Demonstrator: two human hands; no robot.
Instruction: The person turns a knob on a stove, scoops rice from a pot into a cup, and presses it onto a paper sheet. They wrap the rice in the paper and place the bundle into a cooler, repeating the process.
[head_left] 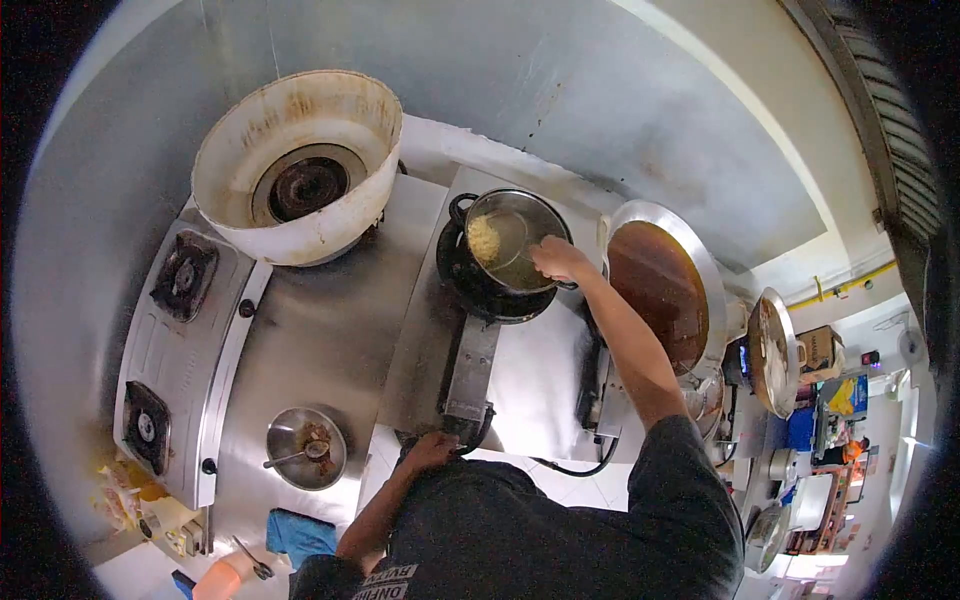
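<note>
A dark-handled pot [554, 226] sits on a black burner [455, 262], with a pale yellow clump [484, 241] in thin liquid at its left side. Over the pot's right side is my right hand [556, 259], its fingers closed round something thin that I cannot make out. Low in front of the burner, my left hand [432, 451] is at the end of the metal burner arm [472, 370], beside a black hose. Its fingers are curled, and what they grip is too small to tell.
A large pan of brown liquid [655, 290] stands right of the pot. Behind left, a round white shield [300, 105] surrounds a burner. A two-burner stove [180, 350] is at far left. Nearer are a steel bowl [288, 432] with a spoon and a blue cloth [300, 537].
</note>
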